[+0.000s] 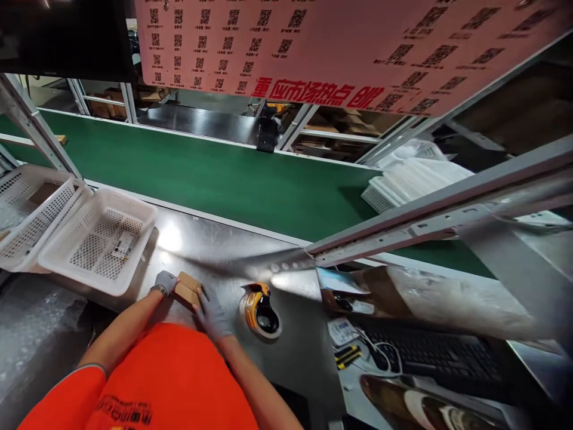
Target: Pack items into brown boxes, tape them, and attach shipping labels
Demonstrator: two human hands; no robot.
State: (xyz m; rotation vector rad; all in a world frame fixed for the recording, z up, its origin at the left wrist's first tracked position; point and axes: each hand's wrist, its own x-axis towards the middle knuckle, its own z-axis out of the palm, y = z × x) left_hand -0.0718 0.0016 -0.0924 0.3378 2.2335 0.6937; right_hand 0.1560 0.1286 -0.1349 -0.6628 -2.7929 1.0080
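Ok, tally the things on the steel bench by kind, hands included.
White baskets: 2
Small cardboard box: 1
Tape dispenser: 1
Keyboard: 1
Gloved hands: 2, left hand, right hand
Total: 7

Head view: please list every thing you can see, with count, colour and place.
box: 1, brown, steel table, between both hands
tape dispenser: 1, yellow and black, right of box
baskets: 2, white, left on table
belt: 1, green, behind table
sign: 1, pink with codes, overhead
keyboard: 1, black, right
bubble wrap: 1, clear, lower left
left hand: grey glove, on box
right hand: grey glove, on box
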